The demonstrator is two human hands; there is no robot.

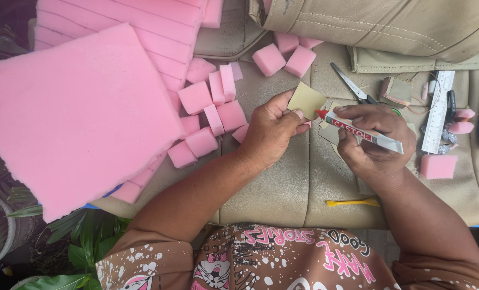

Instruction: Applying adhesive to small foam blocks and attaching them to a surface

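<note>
On a beige cushion (282, 188) strewn with pink foam cubes (218, 115), the left hand (269, 134) pinches a card (306, 100); the right hand (376, 142) grips a glue tube (360, 131).

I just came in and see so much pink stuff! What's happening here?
A person sits at a tan cushion. The left hand pinches a small tan card, and the right hand holds a white glue tube with its red tip at the card's edge. Pink foam cubes and big foam sheets lie to the left; scissors and a ruler lie nearby.
</note>
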